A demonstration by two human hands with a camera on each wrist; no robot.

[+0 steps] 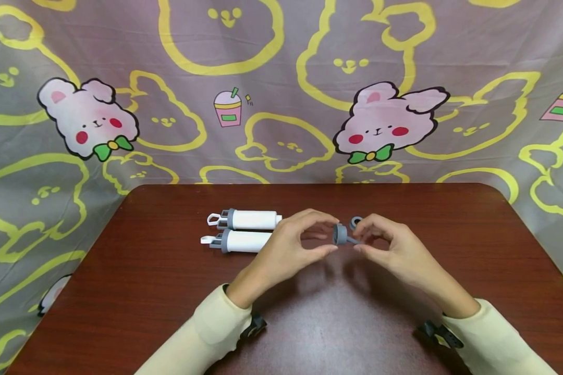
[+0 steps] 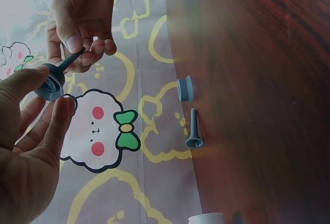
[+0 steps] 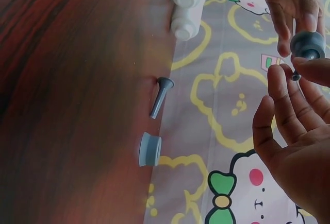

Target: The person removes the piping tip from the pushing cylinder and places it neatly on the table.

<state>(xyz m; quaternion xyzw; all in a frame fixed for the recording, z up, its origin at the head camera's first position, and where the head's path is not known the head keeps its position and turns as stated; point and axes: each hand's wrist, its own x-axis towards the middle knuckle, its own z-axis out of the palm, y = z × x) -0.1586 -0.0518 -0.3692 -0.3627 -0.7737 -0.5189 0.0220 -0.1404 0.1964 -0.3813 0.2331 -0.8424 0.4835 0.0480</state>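
Above the tabletop, my left hand (image 1: pixel 286 247) holds a grey ring-shaped cap (image 1: pixel 340 234) between thumb and fingers, its open side facing left. A narrow grey nozzle (image 1: pixel 354 240) sticks out of the cap to the right. My right hand (image 1: pixel 399 247) pinches this stem between thumb and fingers. The left wrist view looks into the cap (image 2: pixel 50 84), where the flared end of the nozzle shows inside the ring. Lying on the table beyond the hands are a second grey cap (image 3: pixel 150 150) and a loose grey nozzle (image 3: pixel 163 96); the left hand hides that nozzle in the head view.
Left of the hands, two white plunger tubes (image 1: pixel 254 220) with grey collars and white pull handles (image 1: pixel 207 240) lie side by side on the brown wooden table (image 1: pixel 136 291). A patterned cloth (image 1: pixel 281 140) hangs behind the table's far edge.
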